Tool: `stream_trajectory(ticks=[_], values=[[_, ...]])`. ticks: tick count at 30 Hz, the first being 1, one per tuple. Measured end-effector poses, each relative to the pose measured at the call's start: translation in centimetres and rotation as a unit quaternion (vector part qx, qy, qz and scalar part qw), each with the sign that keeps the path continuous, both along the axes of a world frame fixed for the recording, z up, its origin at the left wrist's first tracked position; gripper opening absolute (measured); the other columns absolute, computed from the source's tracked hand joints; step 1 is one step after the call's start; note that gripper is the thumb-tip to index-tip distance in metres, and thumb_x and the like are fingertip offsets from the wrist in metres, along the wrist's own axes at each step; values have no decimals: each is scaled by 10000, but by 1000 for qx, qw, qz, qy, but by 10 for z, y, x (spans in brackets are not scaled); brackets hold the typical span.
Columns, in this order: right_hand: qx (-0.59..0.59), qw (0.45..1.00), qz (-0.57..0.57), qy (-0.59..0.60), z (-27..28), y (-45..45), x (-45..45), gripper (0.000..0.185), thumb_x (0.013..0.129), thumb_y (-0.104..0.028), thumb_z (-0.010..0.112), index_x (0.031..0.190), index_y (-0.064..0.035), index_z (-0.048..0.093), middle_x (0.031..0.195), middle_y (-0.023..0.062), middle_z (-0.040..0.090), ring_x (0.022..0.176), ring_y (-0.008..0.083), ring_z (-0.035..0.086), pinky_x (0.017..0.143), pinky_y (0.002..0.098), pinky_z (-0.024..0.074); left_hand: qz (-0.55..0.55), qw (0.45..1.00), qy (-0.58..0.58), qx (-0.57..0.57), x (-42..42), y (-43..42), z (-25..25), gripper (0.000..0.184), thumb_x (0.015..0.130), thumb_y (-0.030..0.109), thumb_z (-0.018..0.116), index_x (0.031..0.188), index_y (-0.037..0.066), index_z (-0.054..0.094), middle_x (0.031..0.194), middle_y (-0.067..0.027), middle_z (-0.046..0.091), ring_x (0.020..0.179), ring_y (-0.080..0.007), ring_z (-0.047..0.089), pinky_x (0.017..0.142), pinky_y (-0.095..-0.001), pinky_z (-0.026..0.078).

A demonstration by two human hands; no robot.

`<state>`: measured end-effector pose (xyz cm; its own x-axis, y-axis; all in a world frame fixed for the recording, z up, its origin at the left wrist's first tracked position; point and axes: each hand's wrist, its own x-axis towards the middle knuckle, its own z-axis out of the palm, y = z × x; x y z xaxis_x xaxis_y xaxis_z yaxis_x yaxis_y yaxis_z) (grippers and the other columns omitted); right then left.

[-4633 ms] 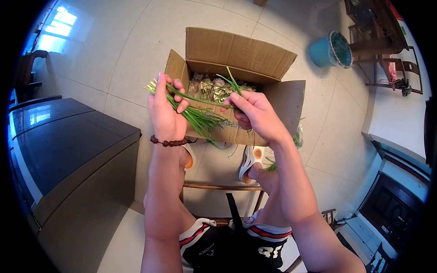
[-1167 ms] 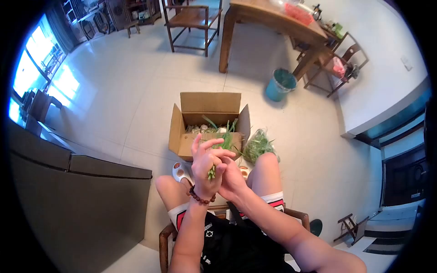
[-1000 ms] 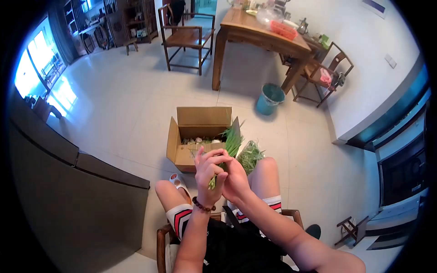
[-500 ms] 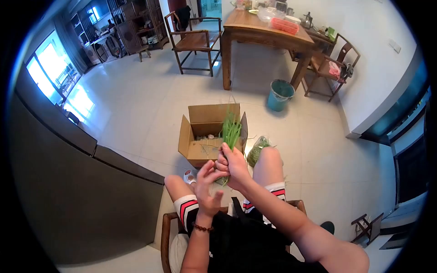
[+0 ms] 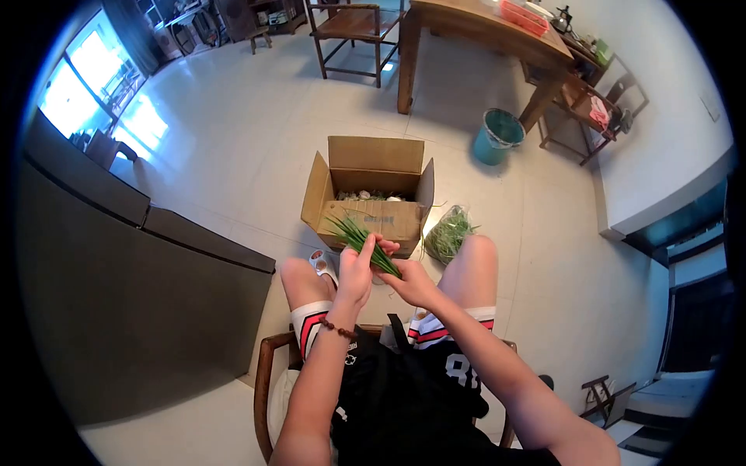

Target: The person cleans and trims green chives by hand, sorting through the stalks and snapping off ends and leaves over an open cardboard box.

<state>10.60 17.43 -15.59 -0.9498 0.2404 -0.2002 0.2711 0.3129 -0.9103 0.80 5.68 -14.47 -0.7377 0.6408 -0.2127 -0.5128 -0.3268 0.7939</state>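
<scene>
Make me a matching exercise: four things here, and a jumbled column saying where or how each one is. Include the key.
Things
1. bunch of thin green stalks
2. brown cardboard box
3. blue-green plastic bucket
4. clear plastic bag of greenery

Places or states
A. near a brown wooden table
B. seen next to the right knee
C. flaps spread open
D. in the left hand and right hand

Pairs: 1-D, 2-C, 3-A, 4-B

Pale tiled flr (image 5: 256,132), bright window (image 5: 93,62) upper L, wd table (image 5: 482,29) w/ chair (image 5: 353,25) beside it, wht wall (image 5: 660,147) R.
</scene>
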Motion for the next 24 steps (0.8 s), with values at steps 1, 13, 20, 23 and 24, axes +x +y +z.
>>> stream_trajectory(ticks=[1, 13, 20, 23, 24], values=[[1, 1000, 4, 26, -8, 5, -1, 279, 934, -256, 674, 952, 22, 665, 686, 161, 590, 598, 236, 535, 601, 385, 451, 13, 1000, 19, 5, -9, 5, -2, 268, 1066, 236, 495, 1096, -13, 590, 1063, -157, 691, 960, -231, 690, 897, -362, 551], [65, 998, -17, -5, -66, 69, -30, 222, 941, -196, 676, 958, 24, 653, 627, 171, 508, 552, 214, 423, 554, 365, 418, -21, 1000, -10, -5, -128, 3, -45, 435, 1091, 350, 386, 1284, -13, 529, 1236, -164, 652, 1058, -235, 676, 905, -365, 566], [106, 993, -34, -38, -57, 97, -61, 237, 938, -190, 672, 923, 41, 620, 693, 244, 575, 579, 353, 535, 582, 418, 451, -13, 999, -48, -9, -183, 34, -84, 426, 1090, 342, 395, 1278, -13, 537, 1243, -152, 652, 1088, -223, 667, 893, -338, 550], [167, 984, -18, -67, -38, 118, -87, 215, 918, -177, 675, 950, 26, 613, 734, 261, 603, 668, 455, 549, 607, 446, 473, -6, 999, -47, 15, -211, 49, -103, 395, 1088, 320, 408, 1256, 1, 571, 1227, -148, 662, 1088, -225, 673, 866, -327, 548], [183, 981, -6, -69, -39, 126, -95, 215, 918, -177, 675, 950, 26, 613, 734, 261, 603, 668, 455, 549, 607, 446, 473, -4, 999, -37, 23, -220, 52, -106, 382, 1087, 309, 415, 1246, 6, 584, 1221, -146, 666, 1082, -225, 677, 856, -322, 548]])
